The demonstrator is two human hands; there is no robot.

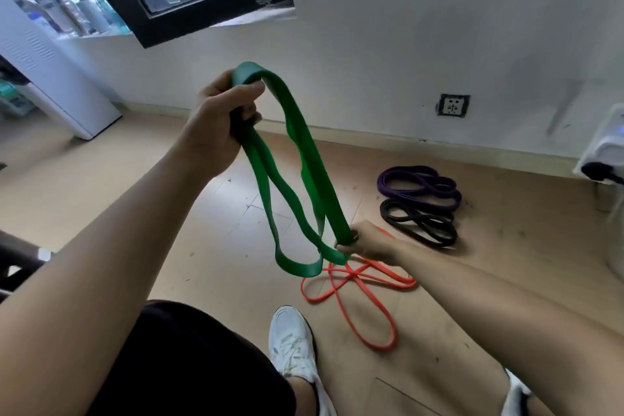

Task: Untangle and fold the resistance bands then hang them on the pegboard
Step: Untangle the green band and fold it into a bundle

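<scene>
Green resistance band (305, 159) hangs folded between raised left hand (216, 111), fingers curled round its top, and lower right hand (363, 241) pinching its end. Three bands lie on floor (489, 263): orange (354, 287), black (418, 221), purple (418, 184).

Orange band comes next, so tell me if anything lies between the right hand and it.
Only the green band, gripped by the right hand and left hand; the orange band lies uncovered on the floor.
</scene>
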